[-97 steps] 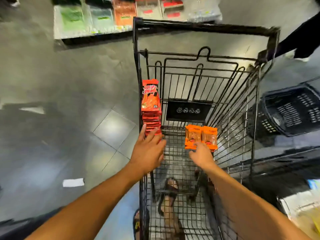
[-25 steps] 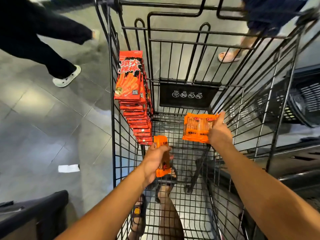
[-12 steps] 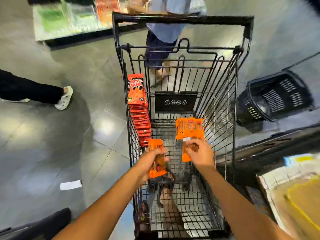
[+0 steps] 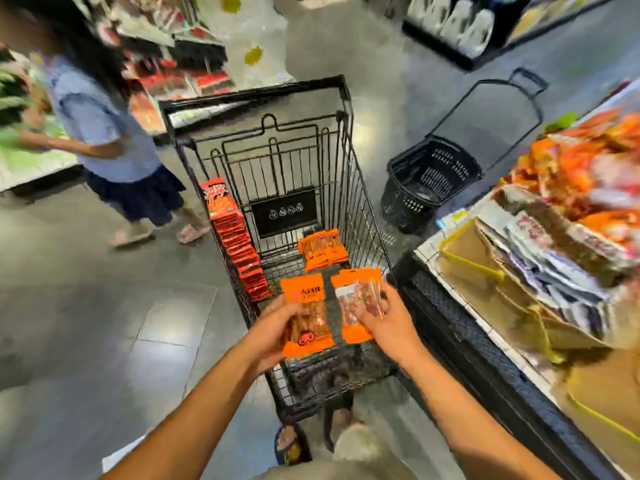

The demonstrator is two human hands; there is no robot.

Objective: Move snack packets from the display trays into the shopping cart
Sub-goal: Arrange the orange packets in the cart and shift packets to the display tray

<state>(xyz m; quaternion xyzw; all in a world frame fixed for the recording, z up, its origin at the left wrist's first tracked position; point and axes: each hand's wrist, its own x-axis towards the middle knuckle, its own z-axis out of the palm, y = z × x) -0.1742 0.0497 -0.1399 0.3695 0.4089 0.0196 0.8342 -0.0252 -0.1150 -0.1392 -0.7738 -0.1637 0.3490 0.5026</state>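
A black wire shopping cart (image 4: 360,188) stands in front of me. A row of red snack packets (image 4: 239,244) leans along its left wall, and a small stack of orange packets (image 4: 322,251) lies on its floor near the front. My left hand (image 4: 273,334) grips an orange snack packet (image 4: 306,320) over the cart's near end. My right hand (image 4: 384,323) holds a second orange packet (image 4: 356,306) with a clear window beside it. The display trays (image 4: 568,209) with orange packets are on my right, blurred.
A person in a blue shirt (image 4: 104,133) walks past the cart's left side. A black wheeled basket (image 4: 429,181) stands on the floor to the cart's right. Shelves (image 4: 180,57) line the far left. Cardboard and paper (image 4: 519,289) lie on the right-hand display.
The view has lifted and swung right, bringing the display into sight. Both hands now hold their orange packets side by side, and a stack of orange packets lies on the cart floor.
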